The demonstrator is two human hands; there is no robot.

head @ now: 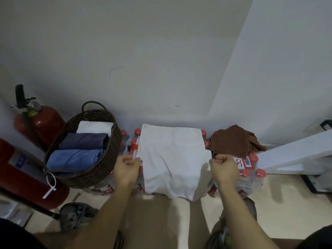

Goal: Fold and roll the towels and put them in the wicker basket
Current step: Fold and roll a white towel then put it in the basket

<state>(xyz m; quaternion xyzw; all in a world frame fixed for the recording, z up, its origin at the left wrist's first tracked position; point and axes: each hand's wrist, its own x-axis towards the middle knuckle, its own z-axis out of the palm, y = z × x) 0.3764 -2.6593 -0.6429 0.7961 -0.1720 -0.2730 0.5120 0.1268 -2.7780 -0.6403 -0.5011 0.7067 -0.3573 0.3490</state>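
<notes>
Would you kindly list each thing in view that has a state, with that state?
White towel: spread over the bottle packs, near edge hanging down.
Left hand: pinches the towel's left edge.
Right hand: pinches its right edge.
Wicker basket: holds three rolled towels.
Brown towel: crumpled, unfolded.
Bottle packs: capped.

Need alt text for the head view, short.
Both hands, left hand and right hand, pinch the side edges of a white towel spread over shrink-wrapped red-capped bottles. Left, a brown wicker basket holds three rolled towels; a crumpled brown towel lies right.
</notes>
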